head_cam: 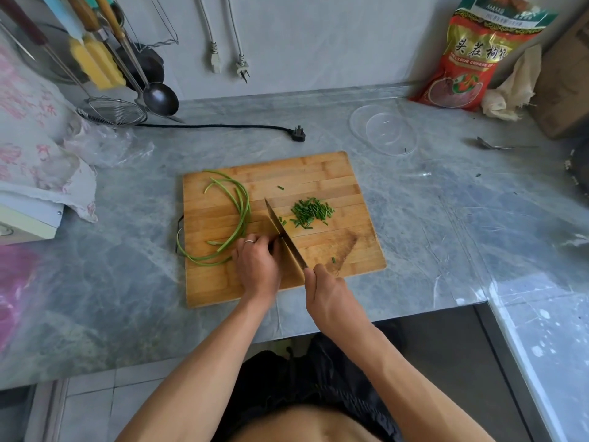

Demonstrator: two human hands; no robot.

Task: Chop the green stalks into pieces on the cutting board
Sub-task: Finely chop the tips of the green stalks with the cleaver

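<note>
A: Status?
B: Right hand [331, 293] grips knife [284, 235]; left hand [257, 262], fingers curled, pins green stalks [243, 208] on cutting board [322, 173]. Chopped pieces [311, 212] right of blade.
A: Labels?
B: Red bag [471, 59]: "LYCIUM CHINESE".

Beyond my board a black plug [299, 137] lies on the grey counter [446, 218]. A clear bowl [383, 130] sits right, near a red bag [468, 59]. A ladle [159, 97] hangs left.

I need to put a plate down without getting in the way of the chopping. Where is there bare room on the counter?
Bare counter lies right of the cutting board, below the clear bowl. Another strip runs between the board and the black plug. The back left is crowded with a strainer and a plastic bag.
</note>
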